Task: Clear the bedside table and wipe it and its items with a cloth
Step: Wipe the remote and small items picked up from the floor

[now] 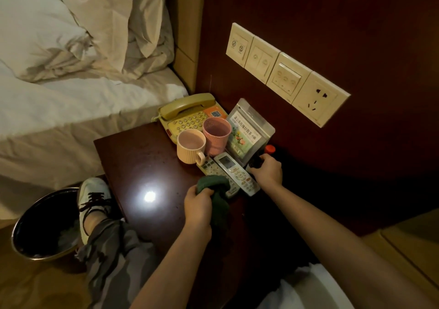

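Observation:
The dark wooden bedside table [142,166] carries a beige telephone [187,113], a ribbed pink mug [190,147], a perforated pink cup [216,135], a tea packet [247,130] leaning on the wall, and two remote controls [235,173] lying side by side. My left hand [198,207] grips a dark green cloth [213,185] at the near ends of the remotes. My right hand [267,169] is closed around a dark bottle with a red cap [269,149] at the table's right edge, beside the packet.
The bed with white sheets [71,99] and pillows lies to the left. A round metal bin [40,228] stands on the floor by my shoe [92,201]. Wall switches and a socket [285,73] sit above the table.

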{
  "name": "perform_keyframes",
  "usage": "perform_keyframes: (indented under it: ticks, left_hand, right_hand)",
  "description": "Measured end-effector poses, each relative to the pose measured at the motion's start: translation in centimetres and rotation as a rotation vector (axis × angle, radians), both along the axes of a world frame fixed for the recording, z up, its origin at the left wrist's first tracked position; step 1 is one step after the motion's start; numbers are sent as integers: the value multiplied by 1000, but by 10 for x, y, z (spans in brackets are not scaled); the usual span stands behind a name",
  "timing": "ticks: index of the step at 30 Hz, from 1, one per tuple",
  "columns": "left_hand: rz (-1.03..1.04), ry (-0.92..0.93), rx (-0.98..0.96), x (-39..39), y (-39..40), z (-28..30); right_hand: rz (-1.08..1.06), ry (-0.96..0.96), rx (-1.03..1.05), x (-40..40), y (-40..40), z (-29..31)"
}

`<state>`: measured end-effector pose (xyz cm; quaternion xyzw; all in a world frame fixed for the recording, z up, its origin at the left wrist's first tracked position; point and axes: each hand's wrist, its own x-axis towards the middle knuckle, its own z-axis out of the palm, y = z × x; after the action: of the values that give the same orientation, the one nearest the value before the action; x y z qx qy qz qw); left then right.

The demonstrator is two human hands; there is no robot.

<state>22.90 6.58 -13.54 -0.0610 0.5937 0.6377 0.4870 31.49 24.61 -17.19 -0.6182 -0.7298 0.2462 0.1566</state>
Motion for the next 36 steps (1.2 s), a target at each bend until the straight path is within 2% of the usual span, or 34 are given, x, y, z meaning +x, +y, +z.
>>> perform_keyframes:
  ticks: [7, 12, 16, 19, 22, 24, 27, 29, 33, 36]
  left_hand:
    - [27, -22, 1, -1, -8, 2]
    - [37, -15, -16, 0, -15, 1]
    - [49, -18, -17, 0, -19, 0]
    - [38, -13, 0, 0, -23, 3]
    - [43, 15, 66, 4, -38, 15]
    - [75, 20, 157, 4, -50, 21]
    - [155, 94, 250, -1, -73, 44]
    - [226, 124, 305, -12, -95, 65]
    - [320, 252, 278, -51, -146, 91]
    - [348, 335, 213, -79, -190, 99]
  right_hand:
    - [-63, 11, -173, 11, -31, -14]
    - [-90, 86, -168, 12, -48, -20]
    - [-20, -33, -184, 10, -53, -12]
    - [66, -183, -46, 9, -56, -1]
    - [215, -13, 10, 0, -73, 24]
    - [341, 139, -148, -15, -91, 45]
    - [483, 395, -514, -37, -132, 85]
    - [596, 533, -628, -49, -157, 107]
    - [803, 512, -645, -74, -208, 138]
    - [896, 525, -668, -106, -247, 133]
